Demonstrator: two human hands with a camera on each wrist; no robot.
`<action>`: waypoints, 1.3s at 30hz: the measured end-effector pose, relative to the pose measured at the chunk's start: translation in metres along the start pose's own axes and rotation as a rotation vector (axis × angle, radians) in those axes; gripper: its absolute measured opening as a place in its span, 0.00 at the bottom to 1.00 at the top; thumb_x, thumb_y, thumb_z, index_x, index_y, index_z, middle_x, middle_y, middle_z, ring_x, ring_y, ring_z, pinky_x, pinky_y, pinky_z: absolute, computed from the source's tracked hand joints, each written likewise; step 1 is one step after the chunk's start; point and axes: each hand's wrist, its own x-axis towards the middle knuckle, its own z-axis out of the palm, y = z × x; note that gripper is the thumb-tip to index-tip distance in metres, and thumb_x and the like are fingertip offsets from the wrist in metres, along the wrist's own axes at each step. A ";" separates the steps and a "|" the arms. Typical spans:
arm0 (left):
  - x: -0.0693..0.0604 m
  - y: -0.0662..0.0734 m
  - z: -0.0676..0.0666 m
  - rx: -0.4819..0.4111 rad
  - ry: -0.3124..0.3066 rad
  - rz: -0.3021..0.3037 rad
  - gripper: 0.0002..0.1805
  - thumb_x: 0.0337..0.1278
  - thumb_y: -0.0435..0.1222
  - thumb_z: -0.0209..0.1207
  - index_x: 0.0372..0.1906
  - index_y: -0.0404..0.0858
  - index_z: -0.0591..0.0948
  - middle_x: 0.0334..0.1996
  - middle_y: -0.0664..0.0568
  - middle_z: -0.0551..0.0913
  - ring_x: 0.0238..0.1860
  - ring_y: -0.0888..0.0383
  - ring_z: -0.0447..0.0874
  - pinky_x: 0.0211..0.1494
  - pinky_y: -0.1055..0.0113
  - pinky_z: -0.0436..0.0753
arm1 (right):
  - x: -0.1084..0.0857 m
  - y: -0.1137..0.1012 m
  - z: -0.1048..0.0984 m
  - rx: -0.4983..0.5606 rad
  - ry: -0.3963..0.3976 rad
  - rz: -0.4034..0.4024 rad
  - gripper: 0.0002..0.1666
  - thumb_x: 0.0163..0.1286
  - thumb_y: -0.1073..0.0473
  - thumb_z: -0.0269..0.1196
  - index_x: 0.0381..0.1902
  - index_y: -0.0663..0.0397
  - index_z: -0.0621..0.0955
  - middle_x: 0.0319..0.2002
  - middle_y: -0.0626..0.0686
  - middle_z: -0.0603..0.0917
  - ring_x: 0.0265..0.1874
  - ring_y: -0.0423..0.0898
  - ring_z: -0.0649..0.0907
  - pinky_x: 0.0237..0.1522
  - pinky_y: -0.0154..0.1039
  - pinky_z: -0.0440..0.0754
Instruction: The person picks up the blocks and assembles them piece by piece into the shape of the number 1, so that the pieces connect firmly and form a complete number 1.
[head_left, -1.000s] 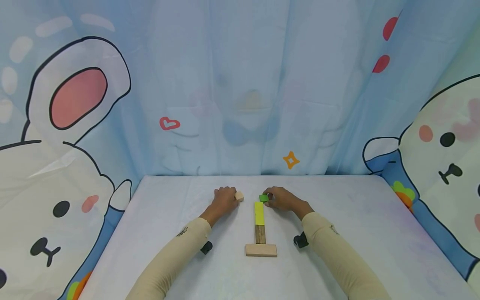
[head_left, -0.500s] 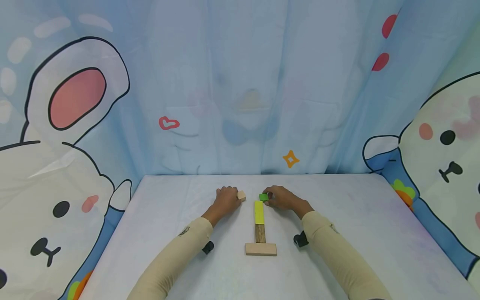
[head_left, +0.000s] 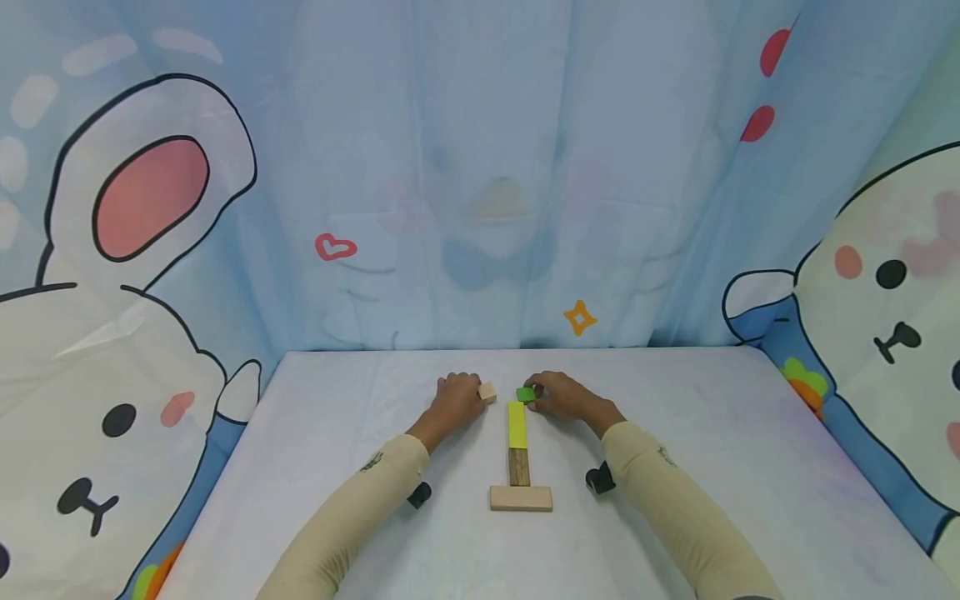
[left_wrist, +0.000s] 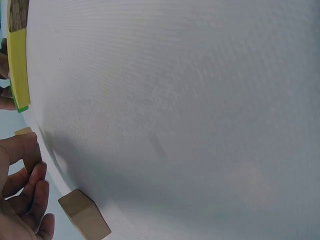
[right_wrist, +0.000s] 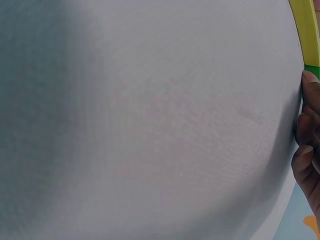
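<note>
In the head view my left hand (head_left: 457, 397) pinches a small plain wooden block (head_left: 487, 392) between thumb and fingers, just left of the row. My right hand (head_left: 558, 395) grips a green block (head_left: 524, 394) at the row's far end. The green block meets the end of a yellow block (head_left: 517, 425). Behind that, toward me, lie a brown wood-grain block (head_left: 519, 467) and a crosswise pale wooden block (head_left: 521, 498). Another wooden block (left_wrist: 86, 215) shows beside my left hand in the left wrist view; in the head view it is hidden.
Everything lies on a white-covered table (head_left: 360, 533). A blue curtain (head_left: 487, 167) with cartoon animals hangs behind the table's far edge. Dark wrist cameras (head_left: 600, 479) sit under both forearms.
My left hand has moved slightly right with the small wooden block, closer to the green block. The right hand stays on the green block, almost unmoved.
</note>
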 end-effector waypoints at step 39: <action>0.003 0.017 0.002 -0.067 0.001 0.040 0.15 0.66 0.38 0.63 0.51 0.33 0.83 0.39 0.47 0.85 0.41 0.54 0.79 0.49 0.60 0.78 | 0.000 -0.001 -0.001 -0.001 0.001 0.010 0.22 0.70 0.57 0.67 0.60 0.57 0.79 0.45 0.52 0.82 0.45 0.47 0.79 0.54 0.49 0.77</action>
